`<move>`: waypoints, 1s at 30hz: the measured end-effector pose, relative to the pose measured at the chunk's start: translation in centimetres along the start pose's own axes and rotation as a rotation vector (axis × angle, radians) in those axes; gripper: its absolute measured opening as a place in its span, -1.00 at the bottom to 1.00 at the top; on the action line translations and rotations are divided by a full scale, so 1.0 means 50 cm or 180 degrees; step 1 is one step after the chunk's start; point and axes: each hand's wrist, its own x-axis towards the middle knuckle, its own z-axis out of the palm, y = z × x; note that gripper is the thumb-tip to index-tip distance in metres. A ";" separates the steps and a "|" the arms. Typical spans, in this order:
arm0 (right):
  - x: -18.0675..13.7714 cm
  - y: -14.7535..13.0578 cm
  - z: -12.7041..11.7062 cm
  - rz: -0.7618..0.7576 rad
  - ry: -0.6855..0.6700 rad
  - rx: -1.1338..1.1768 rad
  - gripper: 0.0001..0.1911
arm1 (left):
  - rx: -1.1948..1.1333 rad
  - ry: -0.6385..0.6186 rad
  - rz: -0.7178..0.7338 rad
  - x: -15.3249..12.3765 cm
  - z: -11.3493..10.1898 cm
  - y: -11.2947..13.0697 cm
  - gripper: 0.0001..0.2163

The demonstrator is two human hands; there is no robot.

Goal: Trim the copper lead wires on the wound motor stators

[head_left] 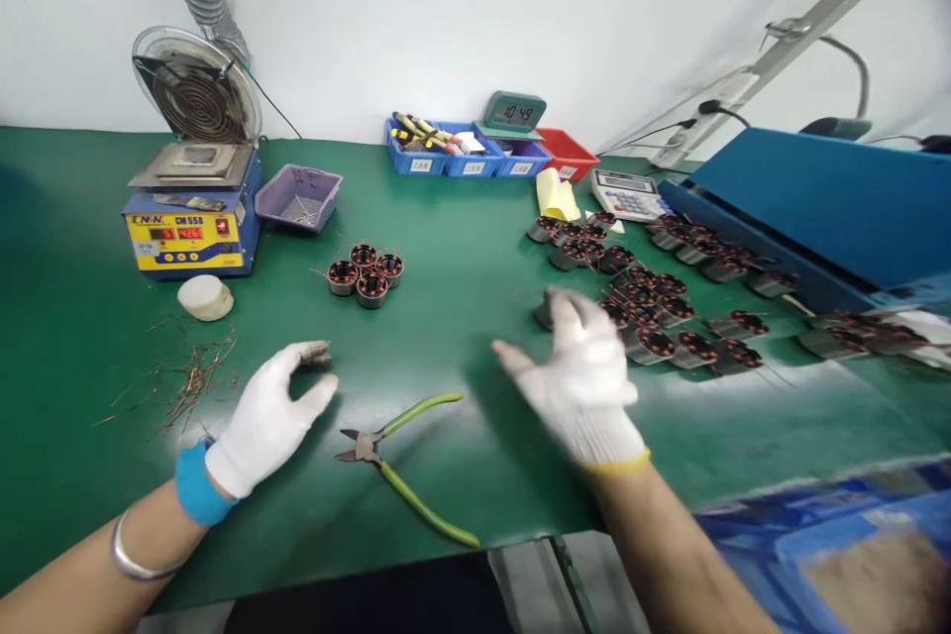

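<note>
My left hand [268, 416], in a white glove with a blue cuff, holds a small dark wound stator [316, 353] between fingertips and thumb just above the green mat [461, 317]. My right hand [583, 381], also gloved, hovers with its fingers spread and nothing in it, reaching toward a cluster of several copper-wound stators [654, 312] on the right. Green-handled cutting pliers [401, 456] lie open on the mat between my hands. A separate group of several stators [368, 274] sits behind my left hand.
A blue-and-yellow solder pot unit [194, 223] with a fan [199, 89] stands at the left, beside a purple tray [298, 198], a white puck [205, 297] and wire clippings [194, 378]. Blue and red bins [475, 157], a clock [514, 113], a calculator [624, 194] and a blue machine [824, 208] lie behind.
</note>
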 end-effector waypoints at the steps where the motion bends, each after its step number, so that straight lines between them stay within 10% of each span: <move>1: -0.039 -0.027 -0.012 -0.0333 -0.0197 0.0221 -0.23 | 0.0111 -0.0011 0.0076 0.000 0.006 0.001 -0.60; 4: -0.157 -0.107 -0.036 -0.1659 -0.1544 0.0633 -0.39 | 0.0402 0.0051 0.0261 -0.001 0.025 0.004 -0.60; 8: -0.231 -0.097 -0.048 -0.2013 -0.1819 0.0443 -0.48 | 0.0919 0.0181 0.0806 0.002 0.062 0.019 -0.52; 16: -0.227 0.135 -0.065 -0.0593 -0.1168 0.0436 -0.65 | 0.1640 -0.1188 0.2408 0.062 0.189 0.140 -0.21; 20: -0.188 0.145 -0.048 0.0121 -0.1158 0.0042 -0.65 | 0.1776 -0.1310 0.2026 0.097 0.240 0.184 -0.10; 30: -0.158 0.141 -0.001 0.0221 -0.0855 0.0022 -0.59 | 0.2738 0.0197 0.0281 -0.001 0.036 0.024 -0.23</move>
